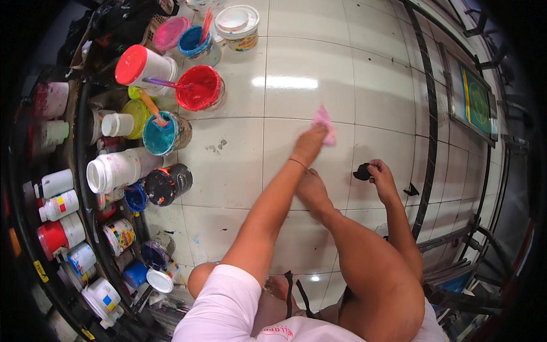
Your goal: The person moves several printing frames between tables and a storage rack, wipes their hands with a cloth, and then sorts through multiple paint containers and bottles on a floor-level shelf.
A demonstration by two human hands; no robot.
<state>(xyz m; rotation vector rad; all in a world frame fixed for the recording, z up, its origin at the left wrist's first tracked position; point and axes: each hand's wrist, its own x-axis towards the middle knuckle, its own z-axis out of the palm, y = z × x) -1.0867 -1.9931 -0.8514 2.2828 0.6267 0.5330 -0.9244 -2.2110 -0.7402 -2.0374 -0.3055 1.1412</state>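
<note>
My left hand [310, 142] is closed on a crumpled pink cloth [323, 119] and presses it to the white tiled floor [310, 176]. My bare foot [313, 191] stands just below that wrist. Off to the right, my right hand [380, 172] pinches a small black scrap [362, 171] between thumb and fingers, held over the tiles; what the scrap is made of I cannot tell. Another small black piece [411, 189] lies on the floor to the right of this hand.
Open paint tubs line the left: a red one [213, 94], a teal one [159, 139], a blue one [196, 48]. Behind them a shelf rack [82, 165] holds several bottles and jars. A white lidded bucket [239, 35] stands far off. A black metal frame [428, 108] runs along the right.
</note>
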